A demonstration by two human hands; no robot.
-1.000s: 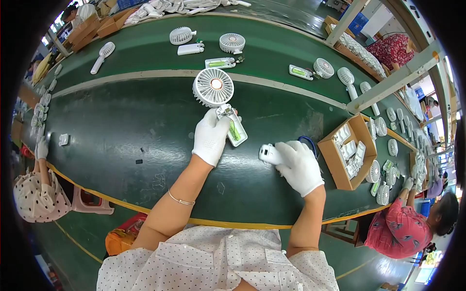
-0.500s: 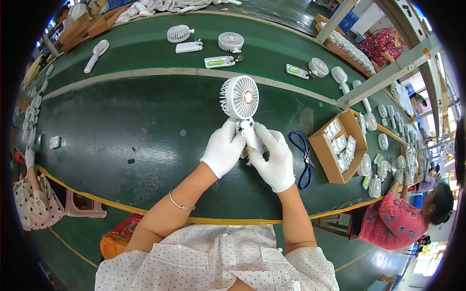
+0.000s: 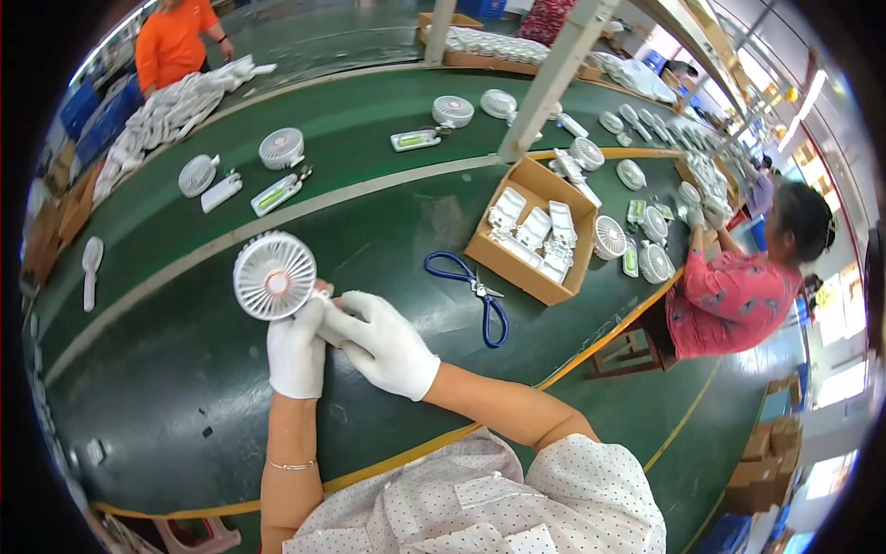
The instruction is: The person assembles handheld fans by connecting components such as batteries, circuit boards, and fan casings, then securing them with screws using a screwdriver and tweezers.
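Note:
A white handheld fan [image 3: 274, 277] with a round grille and an orange ring at its centre faces up, held above the green work table. My left hand [image 3: 297, 355], in a white knit glove, is closed around the fan's neck and handle just under its head. From the right, my gloved right hand [image 3: 383, 346] grips the same handle with bent fingers. Most of the handle is hidden by both gloves. To the right of my hands lie blue-handled scissors [image 3: 487, 303] on the table, partly spread.
A cardboard box [image 3: 556, 294] of white plastic casings stands right of the scissors. Beyond a pale rail, a green conveyor belt [image 3: 355, 157] carries several fan heads and opened handles. A post [image 3: 558, 83] rises behind the box. A person in pink [image 3: 738, 300] works at the right.
The view has swung to the right, so the box and scissors appear further left. My hands still hold the fan, whose head now sits lower and closer over my left hand.

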